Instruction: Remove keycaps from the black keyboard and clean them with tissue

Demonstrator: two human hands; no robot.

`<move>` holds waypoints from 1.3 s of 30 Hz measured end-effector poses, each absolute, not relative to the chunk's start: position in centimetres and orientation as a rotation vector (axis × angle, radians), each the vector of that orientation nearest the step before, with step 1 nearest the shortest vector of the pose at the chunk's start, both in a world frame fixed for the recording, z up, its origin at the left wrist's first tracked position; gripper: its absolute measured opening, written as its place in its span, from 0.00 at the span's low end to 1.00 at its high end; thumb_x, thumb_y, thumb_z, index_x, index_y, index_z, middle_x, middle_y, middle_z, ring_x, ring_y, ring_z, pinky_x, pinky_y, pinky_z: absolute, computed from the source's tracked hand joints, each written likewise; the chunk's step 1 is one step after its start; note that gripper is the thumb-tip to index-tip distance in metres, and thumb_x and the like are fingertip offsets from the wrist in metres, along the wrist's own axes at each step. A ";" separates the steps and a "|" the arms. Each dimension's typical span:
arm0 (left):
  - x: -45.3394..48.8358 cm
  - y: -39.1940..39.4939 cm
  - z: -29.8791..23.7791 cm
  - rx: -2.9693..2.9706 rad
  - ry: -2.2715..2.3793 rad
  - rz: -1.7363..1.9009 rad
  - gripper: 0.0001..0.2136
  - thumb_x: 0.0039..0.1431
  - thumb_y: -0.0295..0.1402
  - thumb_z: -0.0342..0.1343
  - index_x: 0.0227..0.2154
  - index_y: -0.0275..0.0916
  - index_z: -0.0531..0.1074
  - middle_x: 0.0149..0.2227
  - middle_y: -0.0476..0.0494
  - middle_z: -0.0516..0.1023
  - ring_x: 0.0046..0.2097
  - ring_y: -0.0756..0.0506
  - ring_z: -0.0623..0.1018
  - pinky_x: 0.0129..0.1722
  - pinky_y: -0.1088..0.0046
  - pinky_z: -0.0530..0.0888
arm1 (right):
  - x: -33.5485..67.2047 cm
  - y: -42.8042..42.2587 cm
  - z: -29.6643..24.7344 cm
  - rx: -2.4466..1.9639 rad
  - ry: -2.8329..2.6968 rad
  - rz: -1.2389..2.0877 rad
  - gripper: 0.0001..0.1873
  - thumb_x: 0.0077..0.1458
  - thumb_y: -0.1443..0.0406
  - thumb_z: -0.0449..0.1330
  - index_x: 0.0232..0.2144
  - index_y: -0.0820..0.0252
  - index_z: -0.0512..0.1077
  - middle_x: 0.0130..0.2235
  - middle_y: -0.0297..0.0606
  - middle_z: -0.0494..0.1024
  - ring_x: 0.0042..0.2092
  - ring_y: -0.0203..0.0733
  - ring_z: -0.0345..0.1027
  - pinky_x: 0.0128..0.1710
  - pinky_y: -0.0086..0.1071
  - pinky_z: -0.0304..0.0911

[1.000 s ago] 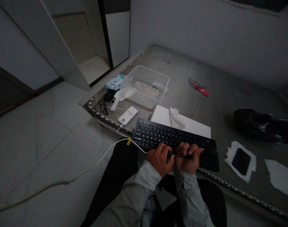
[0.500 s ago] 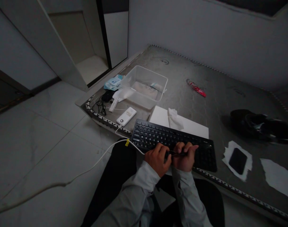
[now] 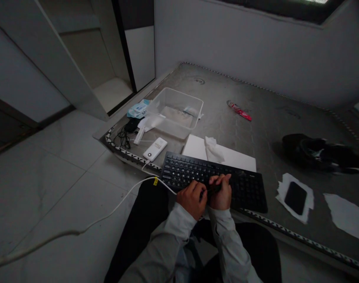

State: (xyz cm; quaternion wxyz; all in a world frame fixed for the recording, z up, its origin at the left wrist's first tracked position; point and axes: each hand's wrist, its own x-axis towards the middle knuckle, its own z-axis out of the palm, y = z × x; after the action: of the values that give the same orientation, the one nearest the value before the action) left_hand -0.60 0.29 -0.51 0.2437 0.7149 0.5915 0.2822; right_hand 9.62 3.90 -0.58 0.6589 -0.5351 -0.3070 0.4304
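My left hand (image 3: 191, 199) is closed in front of the lower edge of a black keyboard (image 3: 183, 175), its fingers curled round a small dark thing I cannot make out. Beside it, my right hand (image 3: 222, 195) is also closed, fingers curled toward the left hand. A thin dark piece runs between the two hands; its kind is too dim to tell. The keyboard lies at a slant at the mattress edge, partly over a white flat box (image 3: 236, 156). A crumpled tissue (image 3: 214, 150) rests on that box.
On the grey mattress (image 3: 217, 88) stand a clear plastic box (image 3: 179, 129) and a white power bank (image 3: 155, 149) with a white cable (image 3: 117, 208). Black cables, a wipes pack (image 3: 137, 110), a red packet (image 3: 240, 111), a phone (image 3: 296, 197) on paper and dark shoes (image 3: 321, 153) lie around.
My right hand has moved left, nearer to my left hand, and its thumb has drawn in. The view has shifted slightly; the keyboard and other things stay in place.
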 end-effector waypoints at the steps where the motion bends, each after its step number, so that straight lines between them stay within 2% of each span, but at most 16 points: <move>1: -0.6 0.3 -0.5 1.954 1.616 0.763 0.05 0.59 0.34 0.48 0.33 0.44 0.69 0.35 0.50 0.73 0.35 0.51 0.74 0.32 0.77 0.68 | 9.6 4.0 -0.6 -1.211 -0.688 0.975 0.25 0.58 0.48 0.48 0.18 0.58 0.56 0.21 0.30 0.66 0.25 0.35 0.59 0.32 0.32 0.56; 3: -0.7 0.2 -0.6 1.967 1.608 0.744 0.05 0.59 0.35 0.50 0.36 0.45 0.69 0.37 0.51 0.73 0.36 0.50 0.74 0.33 0.76 0.69 | 9.6 4.1 -0.5 -1.216 -0.677 0.990 0.25 0.57 0.47 0.48 0.18 0.58 0.56 0.21 0.30 0.67 0.26 0.35 0.60 0.33 0.32 0.56; 8: -0.7 0.3 -0.9 2.045 1.572 0.638 0.13 0.55 0.38 0.56 0.44 0.49 0.68 0.41 0.51 0.72 0.38 0.49 0.74 0.34 0.74 0.70 | 9.8 4.3 -0.5 -1.241 -0.671 1.006 0.26 0.56 0.47 0.49 0.17 0.58 0.57 0.21 0.31 0.68 0.25 0.35 0.59 0.31 0.32 0.55; 15: -0.7 0.4 -1.1 2.048 1.599 0.609 0.13 0.56 0.40 0.56 0.44 0.50 0.69 0.41 0.52 0.71 0.38 0.49 0.74 0.34 0.75 0.70 | 10.3 3.8 -1.0 -1.208 -0.719 0.996 0.25 0.55 0.47 0.51 0.17 0.58 0.59 0.22 0.31 0.68 0.26 0.35 0.61 0.30 0.32 0.56; 20: -0.7 0.4 -1.1 2.060 1.572 0.618 0.13 0.56 0.41 0.55 0.44 0.50 0.69 0.42 0.52 0.71 0.39 0.50 0.74 0.35 0.75 0.71 | 11.8 3.5 -0.4 -1.345 -0.876 0.995 0.22 0.49 0.49 0.59 0.18 0.60 0.66 0.27 0.37 0.73 0.31 0.39 0.64 0.34 0.34 0.59; 23: -0.7 0.5 -1.2 2.055 1.573 0.606 0.13 0.56 0.41 0.55 0.44 0.51 0.68 0.41 0.52 0.71 0.39 0.49 0.74 0.35 0.75 0.70 | 12.1 3.6 -0.1 -1.381 -0.875 1.031 0.22 0.48 0.48 0.60 0.20 0.61 0.67 0.29 0.38 0.74 0.32 0.39 0.65 0.34 0.33 0.60; 28: -0.6 0.5 -1.2 2.053 1.577 0.582 0.12 0.57 0.40 0.54 0.44 0.49 0.69 0.41 0.51 0.71 0.39 0.49 0.73 0.34 0.75 0.68 | 10.8 4.1 -0.3 -1.195 -0.729 1.073 0.21 0.50 0.49 0.58 0.22 0.59 0.63 0.23 0.31 0.69 0.24 0.33 0.63 0.26 0.29 0.60; 33: -0.5 0.7 -0.8 2.011 1.602 0.569 0.07 0.59 0.38 0.51 0.39 0.48 0.70 0.39 0.52 0.72 0.38 0.50 0.73 0.32 0.76 0.66 | 9.4 4.3 -1.2 -1.135 -0.668 0.985 0.24 0.55 0.48 0.52 0.19 0.57 0.56 0.13 0.23 0.56 0.13 0.30 0.53 0.14 0.26 0.49; 39: -0.5 0.9 -0.8 1.961 1.624 0.537 0.05 0.58 0.34 0.51 0.36 0.48 0.70 0.37 0.53 0.72 0.37 0.52 0.73 0.30 0.76 0.64 | 8.5 3.8 -1.6 -1.110 -0.688 0.903 0.21 0.56 0.52 0.54 0.20 0.57 0.55 0.13 0.21 0.56 0.12 0.27 0.50 0.13 0.24 0.46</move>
State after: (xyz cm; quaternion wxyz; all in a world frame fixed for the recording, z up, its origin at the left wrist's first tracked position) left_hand -0.48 0.91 -0.80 0.2664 0.7264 0.6015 0.1989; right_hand 8.46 3.85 -1.60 0.7011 -0.4985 -0.3089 0.4057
